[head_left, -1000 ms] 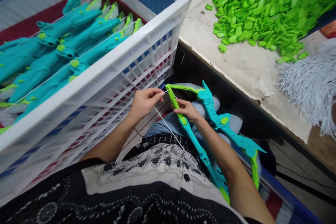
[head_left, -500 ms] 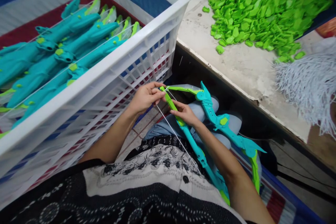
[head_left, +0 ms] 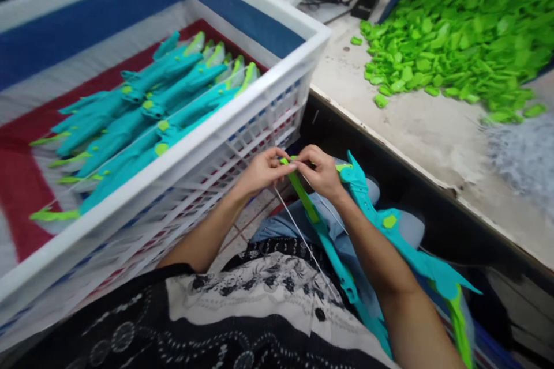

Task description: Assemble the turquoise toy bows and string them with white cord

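The person wears a black-and-cream top (head_left: 216,326) printed with dotted pale lines, ringed circles and dark sprigs. One dark, round button (head_left: 319,314) shows on the cream part. Pale blue trousers (head_left: 277,228) cover the legs; the left hand (head_left: 265,172) and right hand (head_left: 321,172) are bare.

Premises: I find this to be a workshop or small factory for assembling plastic goods by hand. Grounds: beside me stands a white lattice-sided crate (head_left: 298,57) holding several matching teal-and-green toy bows (head_left: 190,82), laid in rows. On the stained, chip-edged worktable (head_left: 411,127) lies a large heap of loose lime-green plastic parts (head_left: 459,52), a production quantity rather than a household one. A pale, blurred bundle (head_left: 521,153) sits on the same top. My left hand (head_left: 268,172) and right hand (head_left: 319,168) pinch at the tip of a green bow limb (head_left: 305,199). Floor (head_left: 255,214): tiled.
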Demonstrator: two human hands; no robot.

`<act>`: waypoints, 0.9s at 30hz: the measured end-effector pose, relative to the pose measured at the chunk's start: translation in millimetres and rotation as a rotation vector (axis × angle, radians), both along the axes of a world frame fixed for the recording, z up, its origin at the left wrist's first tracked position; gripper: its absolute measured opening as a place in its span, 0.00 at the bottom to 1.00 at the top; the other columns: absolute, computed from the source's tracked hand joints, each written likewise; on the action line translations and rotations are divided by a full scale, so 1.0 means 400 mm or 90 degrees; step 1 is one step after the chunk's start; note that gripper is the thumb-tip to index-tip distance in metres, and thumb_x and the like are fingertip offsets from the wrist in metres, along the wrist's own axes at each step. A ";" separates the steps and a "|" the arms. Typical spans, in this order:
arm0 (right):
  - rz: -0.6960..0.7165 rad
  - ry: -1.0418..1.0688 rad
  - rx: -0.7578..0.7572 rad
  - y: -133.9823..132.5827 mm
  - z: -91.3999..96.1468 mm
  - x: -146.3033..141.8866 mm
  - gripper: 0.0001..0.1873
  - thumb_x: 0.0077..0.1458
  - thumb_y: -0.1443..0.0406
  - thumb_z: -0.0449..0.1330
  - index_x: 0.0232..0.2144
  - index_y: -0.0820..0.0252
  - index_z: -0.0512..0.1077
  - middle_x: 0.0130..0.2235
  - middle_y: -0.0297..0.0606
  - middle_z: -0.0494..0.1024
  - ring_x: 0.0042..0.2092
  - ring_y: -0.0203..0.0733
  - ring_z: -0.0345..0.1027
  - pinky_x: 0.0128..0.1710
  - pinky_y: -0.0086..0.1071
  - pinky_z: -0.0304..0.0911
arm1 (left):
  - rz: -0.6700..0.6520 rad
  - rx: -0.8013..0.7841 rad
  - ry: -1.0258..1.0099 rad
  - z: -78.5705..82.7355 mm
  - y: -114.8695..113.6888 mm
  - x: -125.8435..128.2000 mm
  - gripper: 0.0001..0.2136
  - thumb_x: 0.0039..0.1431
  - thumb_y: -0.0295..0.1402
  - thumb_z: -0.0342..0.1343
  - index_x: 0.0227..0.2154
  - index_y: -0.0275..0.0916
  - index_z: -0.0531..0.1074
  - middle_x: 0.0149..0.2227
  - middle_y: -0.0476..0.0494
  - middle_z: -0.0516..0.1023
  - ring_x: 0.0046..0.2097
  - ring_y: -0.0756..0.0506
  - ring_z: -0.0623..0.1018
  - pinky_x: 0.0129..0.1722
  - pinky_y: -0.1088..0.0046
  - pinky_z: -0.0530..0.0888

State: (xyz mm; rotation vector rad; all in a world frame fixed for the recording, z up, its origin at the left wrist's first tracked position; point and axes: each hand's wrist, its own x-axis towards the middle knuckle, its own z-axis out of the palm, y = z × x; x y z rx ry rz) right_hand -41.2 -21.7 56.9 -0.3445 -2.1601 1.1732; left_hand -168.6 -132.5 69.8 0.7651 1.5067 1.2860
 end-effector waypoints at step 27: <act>-0.332 0.173 0.126 -0.057 0.040 -0.032 0.06 0.58 0.69 0.56 0.36 0.58 0.74 0.35 0.38 0.72 0.38 0.36 0.68 0.37 0.33 0.67 | 0.146 0.107 -0.065 0.131 0.092 0.024 0.06 0.50 0.31 0.58 0.29 0.34 0.69 0.21 0.50 0.73 0.19 0.53 0.72 0.16 0.80 0.64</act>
